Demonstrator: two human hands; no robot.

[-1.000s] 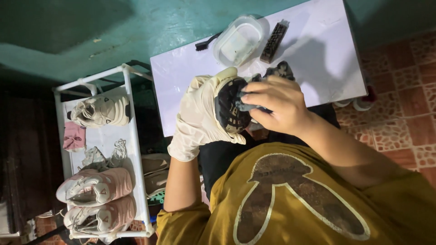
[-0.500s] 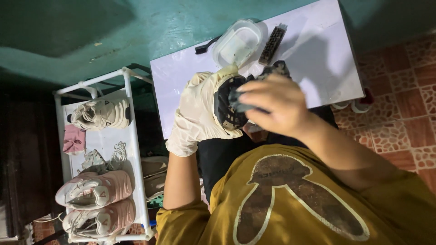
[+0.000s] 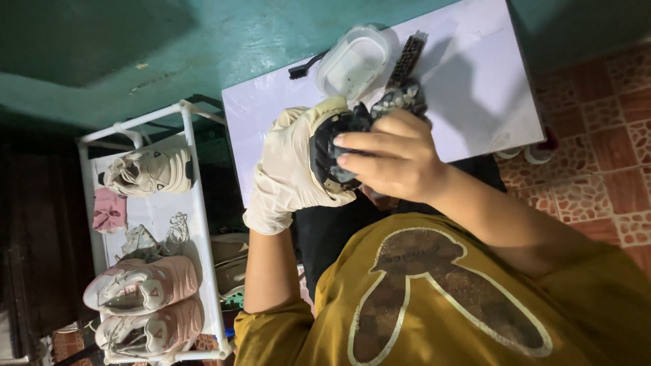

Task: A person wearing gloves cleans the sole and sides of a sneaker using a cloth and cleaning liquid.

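My left hand (image 3: 291, 169), in a cream rubber glove, is wrapped around a dark shoe (image 3: 333, 152) and holds it up over the edge of a white table (image 3: 475, 81). My bare right hand (image 3: 393, 159) lies over the shoe from the right, with its fingers stretched across the dark upper and gripping it. A speckled grey part of the shoe (image 3: 401, 100) pokes out above my right hand. Whether the right hand also holds a small tool is hidden.
On the table lie a clear plastic tub (image 3: 352, 62), a black brush (image 3: 409, 55) and a thin dark handle (image 3: 304, 68). A white rack (image 3: 193, 203) at left carries a beige sneaker (image 3: 146, 173), a pink cloth (image 3: 108, 211) and two pink sneakers (image 3: 142, 285). Patterned floor tiles (image 3: 597, 156) lie at right.
My right hand's fingers have slid leftward across the shoe. Both hands and the shoe have shifted slightly, and the view has tilted a little.
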